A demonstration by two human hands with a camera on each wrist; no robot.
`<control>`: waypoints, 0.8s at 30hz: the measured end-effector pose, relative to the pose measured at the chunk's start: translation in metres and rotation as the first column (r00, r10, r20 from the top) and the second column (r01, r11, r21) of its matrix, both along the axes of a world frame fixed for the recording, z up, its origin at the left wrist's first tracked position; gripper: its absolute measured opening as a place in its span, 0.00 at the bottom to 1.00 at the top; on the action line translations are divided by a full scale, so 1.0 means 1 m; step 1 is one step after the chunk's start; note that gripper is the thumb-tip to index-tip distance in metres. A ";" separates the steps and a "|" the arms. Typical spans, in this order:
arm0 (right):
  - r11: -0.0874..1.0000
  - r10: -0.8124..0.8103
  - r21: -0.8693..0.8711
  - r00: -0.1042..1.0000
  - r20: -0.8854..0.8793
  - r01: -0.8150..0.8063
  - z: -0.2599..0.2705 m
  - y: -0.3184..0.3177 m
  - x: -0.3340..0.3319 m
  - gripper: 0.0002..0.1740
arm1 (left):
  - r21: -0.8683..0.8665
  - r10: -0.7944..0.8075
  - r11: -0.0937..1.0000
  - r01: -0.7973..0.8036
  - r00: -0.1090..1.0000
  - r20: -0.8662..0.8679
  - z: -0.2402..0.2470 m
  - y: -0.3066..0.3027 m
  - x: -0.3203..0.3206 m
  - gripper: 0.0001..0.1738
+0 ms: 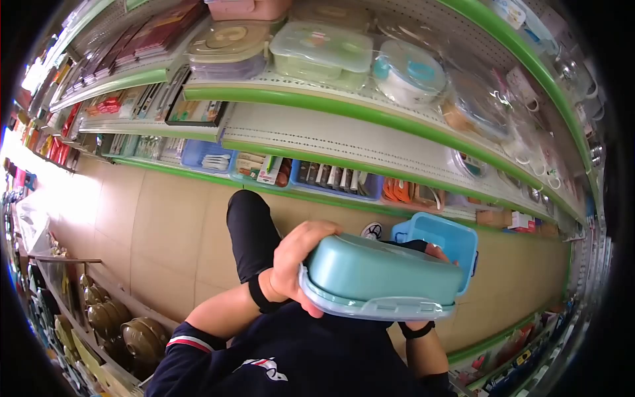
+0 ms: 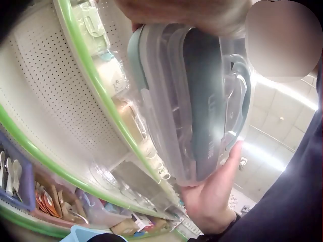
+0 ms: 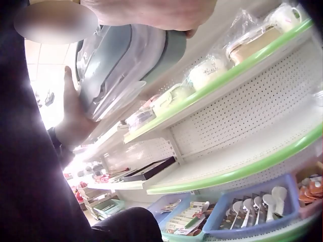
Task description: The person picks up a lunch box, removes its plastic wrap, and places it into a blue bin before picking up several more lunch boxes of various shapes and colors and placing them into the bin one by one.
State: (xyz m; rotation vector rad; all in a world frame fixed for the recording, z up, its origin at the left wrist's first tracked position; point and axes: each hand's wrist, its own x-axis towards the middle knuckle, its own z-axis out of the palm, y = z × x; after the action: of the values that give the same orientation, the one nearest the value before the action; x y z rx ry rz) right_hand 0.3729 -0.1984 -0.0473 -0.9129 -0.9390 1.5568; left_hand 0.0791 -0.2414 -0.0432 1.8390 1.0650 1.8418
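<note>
A teal lunch box [image 1: 390, 268] with a clear clip-on lid [image 1: 380, 308] is held up between both hands, before the chest. It is turned over, so the teal base faces up in the head view and the lid lies below. My left hand [image 1: 297, 255] grips one end, thumb and fingers wrapped round the base and lid rim. At the other end my right hand [image 1: 436, 253] holds on, largely hidden behind the box in the head view. From below, the left wrist view shows the lid's clear face [image 2: 202, 111] with pale lettering, and the right hand's palm against its end.
Ahead, a green-edged shelf [image 1: 284, 99] carries several wrapped food containers [image 1: 321, 53]. Bins of utensils [image 1: 337, 180] line the low shelf. On the floor at right stands a blue basket [image 1: 440, 228]. Brown pots [image 1: 142, 337] sit on a rack at lower left.
</note>
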 end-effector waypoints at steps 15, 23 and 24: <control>0.999 0.039 0.037 0.999 -0.018 -0.038 -0.011 0.004 -0.013 0.31 | -0.195 0.002 0.977 0.083 0.917 0.399 -0.026 -0.007 0.012 0.58; 0.630 -0.054 0.739 0.936 0.346 -0.237 -0.031 0.017 -0.005 0.76 | -0.269 0.087 0.963 0.022 0.919 0.386 -0.040 -0.008 0.013 0.28; 0.629 -0.059 0.743 0.939 0.338 -0.228 -0.031 0.017 -0.004 0.74 | -0.231 0.050 0.972 0.047 0.916 0.398 -0.030 -0.008 0.014 0.29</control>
State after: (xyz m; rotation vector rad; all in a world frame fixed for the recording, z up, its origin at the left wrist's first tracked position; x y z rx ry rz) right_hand 0.3694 -0.1814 -0.0787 -0.4860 -1.7475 0.8835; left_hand 0.0927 -0.2490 -0.0727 1.2529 1.0731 1.8889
